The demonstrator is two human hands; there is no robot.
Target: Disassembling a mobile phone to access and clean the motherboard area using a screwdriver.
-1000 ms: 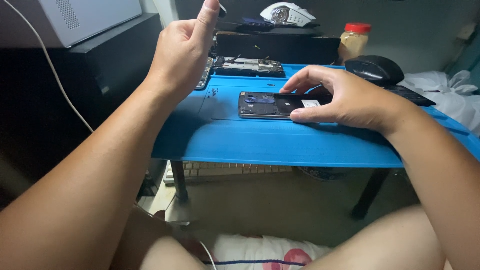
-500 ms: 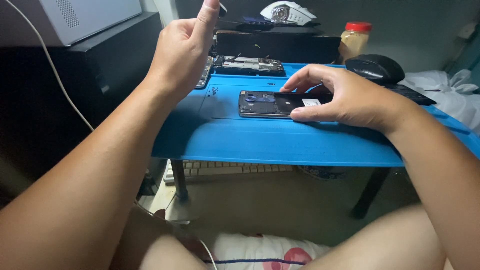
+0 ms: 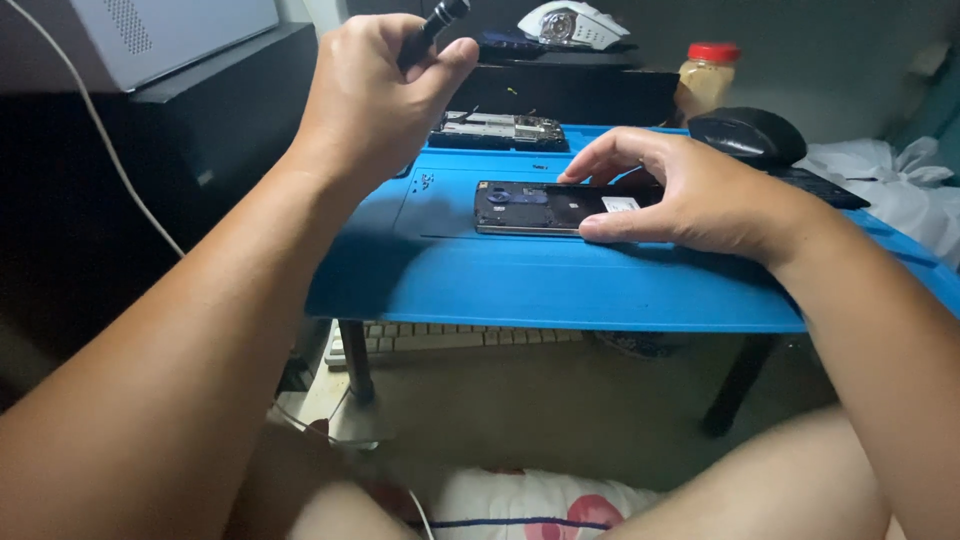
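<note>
The room was dim, and I looked down on a small counter [image 3: 560, 285] covered by a blue work mat, with a pale keyboard [image 3: 450, 340] on the floor beneath it. On the mat lay an opened phone [image 3: 530, 207], dark and flat, its insides facing up. My right hand [image 3: 700, 195] rested over the phone's right end: the fingers [image 3: 600, 155] were spread a little apart, the index tip touching the far edge and the thumb pressed along the near edge, so the hand steadied it rather than lifted it. My left hand [image 3: 375, 95] was raised above the mat's left side, well apart from the phone, its fingers curled tightly together round a slim black tool [image 3: 432, 28] whose end stuck out past the knuckles. Behind the phone sat another stripped device [image 3: 497, 130], then a black mouse [image 3: 747, 135], a jar with a red lid [image 3: 706, 80] and a white mouse [image 3: 572, 22] further back.
</note>
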